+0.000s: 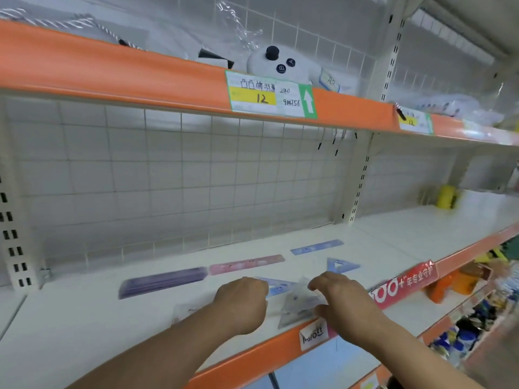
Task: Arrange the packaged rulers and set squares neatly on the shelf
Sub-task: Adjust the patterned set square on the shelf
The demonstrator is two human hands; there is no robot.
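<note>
Three flat packaged rulers, purple, pink and blue, already line the white shelf toward twelve o'clock. My left hand and right hand flank loose clear-wrapped set squares at the front edge; how far either grip is closed, I cannot tell. A blue triangle at one o'clock also waits.

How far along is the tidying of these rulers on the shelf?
Roughly halfway. The purple ruler pack, pink ruler and blue ruler already lie in a row. Both hands are working on clear triangular set squares; the blue set square lies apart.
</note>
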